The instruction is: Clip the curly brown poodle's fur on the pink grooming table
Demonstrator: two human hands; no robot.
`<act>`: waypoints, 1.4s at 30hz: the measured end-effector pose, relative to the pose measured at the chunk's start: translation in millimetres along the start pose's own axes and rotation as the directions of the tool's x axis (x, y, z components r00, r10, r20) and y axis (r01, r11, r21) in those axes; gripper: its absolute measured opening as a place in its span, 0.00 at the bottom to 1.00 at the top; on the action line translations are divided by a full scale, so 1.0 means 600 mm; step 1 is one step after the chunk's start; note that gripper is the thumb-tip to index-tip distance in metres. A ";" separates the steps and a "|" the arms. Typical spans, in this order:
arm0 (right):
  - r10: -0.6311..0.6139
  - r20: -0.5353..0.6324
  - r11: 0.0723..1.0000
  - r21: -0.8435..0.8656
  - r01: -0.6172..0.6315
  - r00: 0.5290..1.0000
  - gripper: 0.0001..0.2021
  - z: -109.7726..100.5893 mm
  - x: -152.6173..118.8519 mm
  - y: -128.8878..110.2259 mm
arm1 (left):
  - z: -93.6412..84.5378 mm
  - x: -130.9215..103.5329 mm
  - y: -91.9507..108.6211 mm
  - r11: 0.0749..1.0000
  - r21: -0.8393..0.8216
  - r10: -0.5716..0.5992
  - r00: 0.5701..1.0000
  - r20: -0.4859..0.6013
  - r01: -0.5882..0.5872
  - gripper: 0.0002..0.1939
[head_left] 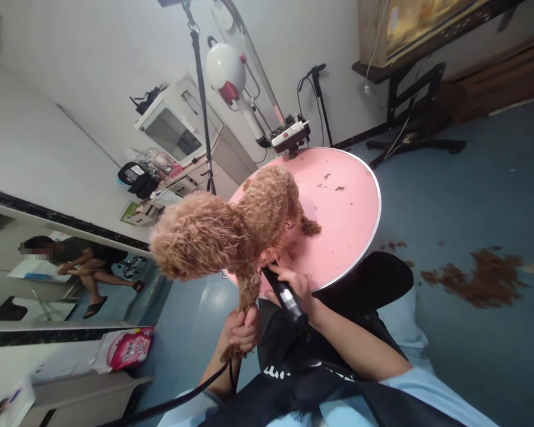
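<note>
A curly brown dog [267,204] stands on the round pink grooming table [356,207], its head turned to the left. My left hand [242,329] is closed around one of its front legs and holds it out past the table's edge; the paw shows below my fingers. In my right hand [300,290] is a black hair clipper [287,299], its front end close against the dog's chest by the raised leg. Whether the blade touches the skin is hidden by fur. Small tufts of cut hair [339,188] lie on the tabletop.
A black strap [200,89] hangs from above, beside the dog. Behind the table stand a white dryer [226,68] and a cabinet [173,127]. Cut brown fur [480,279] lies on the blue floor at right. A seated person [89,261] shows at left.
</note>
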State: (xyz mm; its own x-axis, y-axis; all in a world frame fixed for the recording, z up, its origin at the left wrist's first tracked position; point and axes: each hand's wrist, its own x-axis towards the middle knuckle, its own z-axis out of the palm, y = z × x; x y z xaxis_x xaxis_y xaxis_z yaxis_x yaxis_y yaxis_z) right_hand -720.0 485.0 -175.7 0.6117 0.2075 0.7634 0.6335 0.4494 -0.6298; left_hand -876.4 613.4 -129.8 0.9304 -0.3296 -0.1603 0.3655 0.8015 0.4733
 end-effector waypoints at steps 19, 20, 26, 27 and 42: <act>-0.125 0.461 0.969 -0.132 0.207 0.879 0.13 -0.053 0.075 0.042 | 0.008 -0.007 0.011 0.998 0.052 -0.021 0.998 0.066 0.018 0.15; -0.092 0.471 0.966 -0.170 0.193 0.877 0.13 -0.060 0.084 0.044 | 0.012 -0.006 0.012 0.999 0.034 -0.006 0.996 0.084 0.003 0.15; -0.290 0.670 0.859 -0.133 0.494 0.684 0.11 -0.090 0.091 0.023 | 0.035 0.004 0.014 0.999 -0.009 0.044 0.989 0.141 -0.043 0.13; -0.293 0.674 0.857 -0.130 0.499 0.679 0.10 -0.092 0.097 0.025 | 0.039 0.005 0.014 0.998 -0.014 0.056 0.987 0.149 -0.054 0.14; -0.342 0.566 0.895 -0.047 0.443 0.750 0.08 -0.146 0.185 0.089 | 0.064 -0.008 0.013 0.991 0.086 0.093 0.988 0.121 -0.103 0.15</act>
State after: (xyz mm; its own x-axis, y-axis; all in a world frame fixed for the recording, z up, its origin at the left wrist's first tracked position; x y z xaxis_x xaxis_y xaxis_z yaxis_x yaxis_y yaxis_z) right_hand -576.7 456.2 -137.2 -0.0260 0.4937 0.8692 0.8605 0.4536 -0.2319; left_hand -879.0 601.6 -92.1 0.9501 -0.3118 -0.0098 0.2635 0.7855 0.5600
